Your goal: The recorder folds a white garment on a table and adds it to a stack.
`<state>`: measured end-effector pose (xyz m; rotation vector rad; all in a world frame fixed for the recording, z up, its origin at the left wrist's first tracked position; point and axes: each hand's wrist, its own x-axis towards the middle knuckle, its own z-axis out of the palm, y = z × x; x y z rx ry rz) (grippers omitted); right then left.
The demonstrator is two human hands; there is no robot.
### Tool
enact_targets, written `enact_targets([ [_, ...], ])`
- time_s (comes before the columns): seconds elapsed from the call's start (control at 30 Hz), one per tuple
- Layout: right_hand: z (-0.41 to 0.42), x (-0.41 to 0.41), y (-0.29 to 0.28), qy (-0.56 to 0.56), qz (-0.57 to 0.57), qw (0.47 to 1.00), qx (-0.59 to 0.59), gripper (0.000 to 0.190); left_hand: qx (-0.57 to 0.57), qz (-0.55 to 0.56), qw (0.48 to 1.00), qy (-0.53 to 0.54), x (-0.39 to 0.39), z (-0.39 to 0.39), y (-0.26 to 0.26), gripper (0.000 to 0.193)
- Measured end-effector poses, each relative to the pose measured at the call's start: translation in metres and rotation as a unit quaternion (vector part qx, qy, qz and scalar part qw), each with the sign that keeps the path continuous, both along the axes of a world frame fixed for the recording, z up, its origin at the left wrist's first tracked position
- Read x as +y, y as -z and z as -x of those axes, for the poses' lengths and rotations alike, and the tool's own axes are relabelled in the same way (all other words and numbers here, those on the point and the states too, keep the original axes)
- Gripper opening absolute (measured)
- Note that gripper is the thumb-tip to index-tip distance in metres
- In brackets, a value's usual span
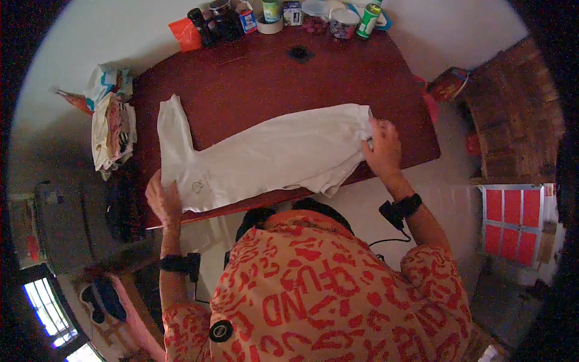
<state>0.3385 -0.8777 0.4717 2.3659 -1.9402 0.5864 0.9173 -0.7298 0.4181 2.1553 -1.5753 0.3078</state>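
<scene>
A white long garment, probably a shirt, lies folded lengthwise across the dark red table. One sleeve points away from me at the left, and a small dark print shows near that end. My left hand grips the garment's near left corner, its fingertips partly hidden by the cloth. At the opposite end, my right hand pinches the bunched edge. Loose layers of cloth hang towards the table's front edge, near my right hand.
Along the table's back stand a green can, a clear lidded tub, a roll of tape, dark jars and an orange packet. Folded clothes are stacked at the left edge. A cable runs from my right wristband.
</scene>
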Motion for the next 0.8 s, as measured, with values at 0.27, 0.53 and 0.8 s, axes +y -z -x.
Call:
enact_targets([
  [0.27,-0.054,-0.002,0.009,-0.208,-0.004,0.971,0.118,0.061,-0.022,-0.147,0.958,0.244,-0.052,0.143,-0.003,0.075],
  [0.53,-0.028,-0.05,0.028,-0.175,-0.051,0.972,0.148,0.061,-0.073,-0.191,0.961,0.184,-0.082,0.14,0.014,0.085],
  [0.8,-0.034,-0.06,0.003,-0.137,-0.168,0.972,0.093,0.06,-0.063,-0.192,0.974,0.107,-0.056,0.093,0.004,0.086],
])
